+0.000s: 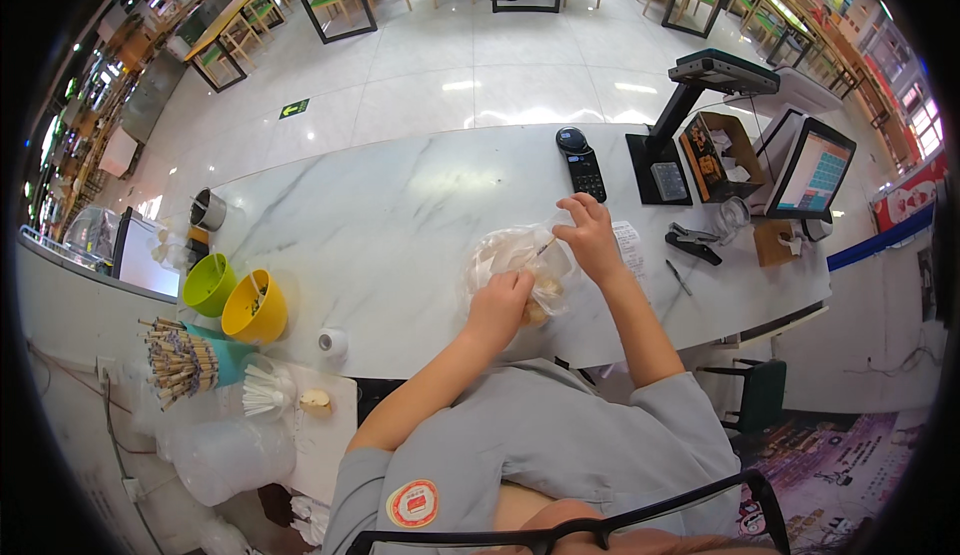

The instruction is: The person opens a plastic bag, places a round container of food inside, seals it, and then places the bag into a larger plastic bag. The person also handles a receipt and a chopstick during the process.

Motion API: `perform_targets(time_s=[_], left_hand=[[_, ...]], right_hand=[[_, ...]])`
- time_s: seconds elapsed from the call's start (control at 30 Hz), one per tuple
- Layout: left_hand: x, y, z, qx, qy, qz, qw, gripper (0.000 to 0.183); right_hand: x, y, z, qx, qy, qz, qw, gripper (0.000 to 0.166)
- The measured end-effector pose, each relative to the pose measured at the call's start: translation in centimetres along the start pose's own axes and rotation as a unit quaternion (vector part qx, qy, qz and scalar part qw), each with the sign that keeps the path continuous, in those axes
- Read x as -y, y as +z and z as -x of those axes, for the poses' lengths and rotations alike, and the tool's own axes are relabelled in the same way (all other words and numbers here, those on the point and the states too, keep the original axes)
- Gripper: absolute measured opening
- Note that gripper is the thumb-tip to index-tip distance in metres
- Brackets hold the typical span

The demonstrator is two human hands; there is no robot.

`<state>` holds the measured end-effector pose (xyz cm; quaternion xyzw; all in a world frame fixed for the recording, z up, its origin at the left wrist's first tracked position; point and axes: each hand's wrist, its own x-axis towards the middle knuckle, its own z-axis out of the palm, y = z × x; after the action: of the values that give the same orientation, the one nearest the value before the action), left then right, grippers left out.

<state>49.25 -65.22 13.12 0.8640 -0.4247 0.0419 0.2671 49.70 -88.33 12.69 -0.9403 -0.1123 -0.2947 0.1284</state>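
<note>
A clear plastic bag [487, 255] with pale, round-looking food inside sits on the marble-patterned counter [375, 210] in front of me. My left hand [501, 301] is closed at the bag's upper part, its fingertips by the lower end of a slim stick. That stick [537, 249], which looks like wrapped chopsticks, slants up to the right across the bag. At its upper end, the thumb and index finger of my right hand [589, 238] pinch together, while the other fingers are raised. My fingers partly hide the stick's ends and the bag's mouth.
Right of the bag lie a printed receipt [630, 247], a pen [679, 277] and a stapler [693, 244]. Behind them stand a card terminal [581, 165], a scanner stand [667, 124] and a touchscreen [814, 169]. Left are green [210, 285] and yellow [255, 307] cups and wrapped chopsticks [180, 360].
</note>
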Motion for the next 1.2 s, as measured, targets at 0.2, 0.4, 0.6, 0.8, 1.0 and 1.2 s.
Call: perform_targets(time_s=[0.2,0.4,0.6,0.8,1.0,1.2], left_hand=[[-0.5,-0.5,-0.1,-0.018,0.002,-0.019,1.000,0.032],[-0.2,-0.5,0.2,-0.045,0.020,-0.039,0.998,0.028],[-0.2,-0.6,0.8,-0.040,0.027,-0.057,0.997,0.027],[-0.4,-0.6,1.1,-0.044,0.011,-0.051,0.998,0.026],[-1.3,-1.6,0.7,-0.025,0.000,0.001,1.000,0.037],[-2.1,-5.1,1.2,-0.076,0.030,0.021,0.996,0.044]], right_hand=[[-0.1,-2.6,-1.5,0.017,-0.018,-0.044,0.999,0.010],[-1.5,-3.9,-2.6,0.091,-0.004,-0.155,0.984,0.008],[-4.6,-2.7,-2.4,0.130,0.072,-0.241,0.959,0.008],[-5.8,-2.1,-0.5,-0.025,0.274,-0.339,0.900,0.025],[-9.8,-3.3,4.0,-0.358,0.508,-0.569,0.539,0.032],[-17.4,-7.4,9.8,-0.595,0.533,-0.225,0.557,0.029]])
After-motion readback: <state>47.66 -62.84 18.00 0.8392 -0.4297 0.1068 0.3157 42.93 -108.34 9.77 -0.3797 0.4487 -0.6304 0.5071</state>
